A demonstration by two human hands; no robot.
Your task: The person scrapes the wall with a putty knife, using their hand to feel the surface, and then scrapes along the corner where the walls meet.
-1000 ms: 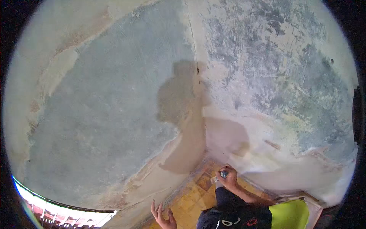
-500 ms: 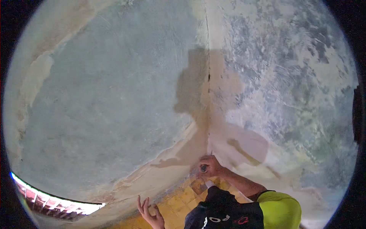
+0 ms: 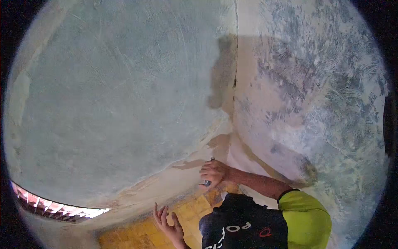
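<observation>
A: Noted right hand (image 3: 213,173) at the foot of the corner seam (image 3: 235,83), just left of it. Clenched around a small hand tool (image 3: 207,183).

B: Confirmed. Seen only the dark round butt end of that tool, poking out below the fist. Cannot tell blade or tip; mostly hidden by the knuckles. Cannot tell either whether touching plaster or just short of it.

A: Logged left hand (image 3: 168,222) lower down and well left of the seam. Fingers spread, palm loose, grasping nothing. Raised over yellow tiled floor (image 3: 195,205), not resting on it as far as visible.

B: Agreed. Recorded grey-green left wall (image 3: 116,103) on one side of the seam, patchy blue-grey right wall (image 3: 315,83) with swirled scrape marks on the other.

A: Added beige plaster band (image 3: 166,186) running along the wall base, left of the seam and down toward the floor. Fist right at its upper end.

B: Also a dark shadow (image 3: 226,83) lying across the seam, above the fist.

A: Marked neon yellow-green sleeve (image 3: 306,220) below and right of the seam, bare forearm leading up to the fist. Black garment (image 3: 244,226) with pale lettering beside that sleeve.

B: Lastly a bright slatted grille (image 3: 62,209), far left of the seam, low at the frame edge.
</observation>
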